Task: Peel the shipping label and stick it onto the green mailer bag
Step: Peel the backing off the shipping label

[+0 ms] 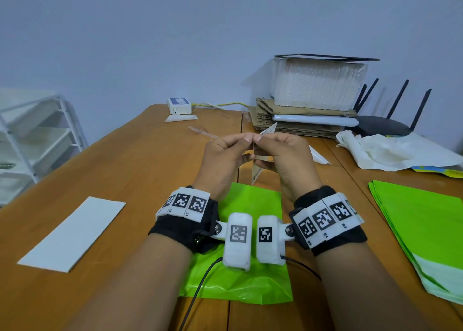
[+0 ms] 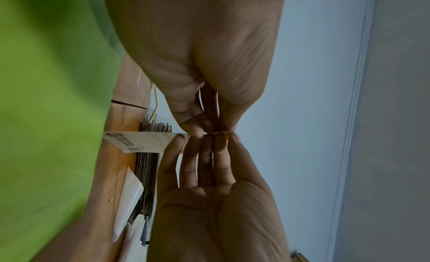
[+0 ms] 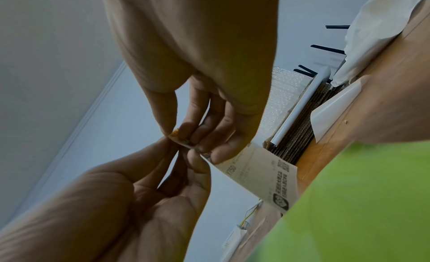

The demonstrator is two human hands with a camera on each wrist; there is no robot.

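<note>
- Green mailer bag (image 1: 253,205) lies flat on the wooden tabletop (image 1: 125,155), directly beneath the raised wrists, so the label can probably be brought straight down onto it once freed.
- Both hands are held up above the bag, fingertips meeting at one top corner of the shipping label (image 3: 263,176), which hangs down from them with its printed side and codes showing in the wrist views.
- Left hand (image 1: 223,158) pinches that corner between thumb and fingers; right hand (image 1: 283,155) pinches the same edge just beside it, its other fingers curled behind the paper.
- Such a close two-handed pinch suits splitting the sticker from its backing at the corner; whether the layers have begun to part is too small to tell.
- Judged from this, the peel is just starting and nothing is stuck to the bag yet.
- White sheet (image 1: 72,233) rests to the left, a stack of green bags (image 1: 421,220) to the right, and flattened cardboard (image 1: 295,120) with a black router (image 1: 383,127) at the far edge.
</note>
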